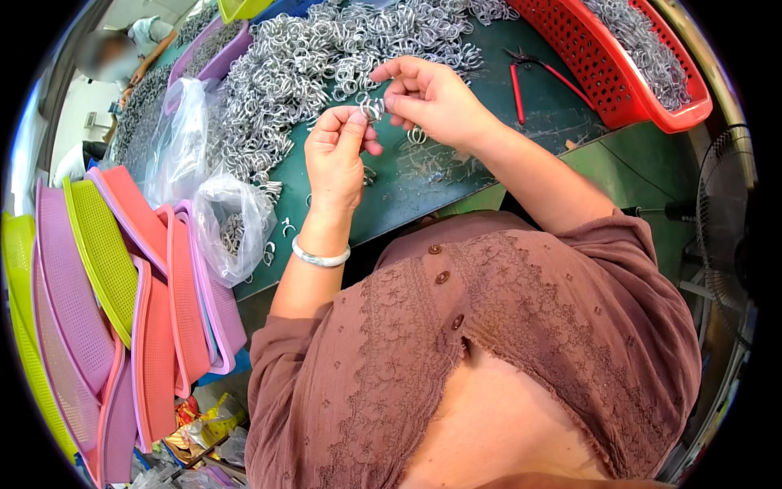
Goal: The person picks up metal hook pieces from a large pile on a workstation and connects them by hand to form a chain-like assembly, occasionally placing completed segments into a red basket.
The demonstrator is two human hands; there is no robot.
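A bare strip of green desk [440,175] is left open below the left hand [336,155] and right hand [432,98] — only a few loose rings are scattered there. Passage is blocked ahead by the heap of metal rings [309,57], leftward by plastic bags [232,220] and stacked trays [147,301] — rightward by pliers [529,69] and a red basket [619,73].

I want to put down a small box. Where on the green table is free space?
Bare green table lies between the hands and the red pliers, toward the near edge. The far side is crowded by the heap of metal rings; the left by plastic bags.
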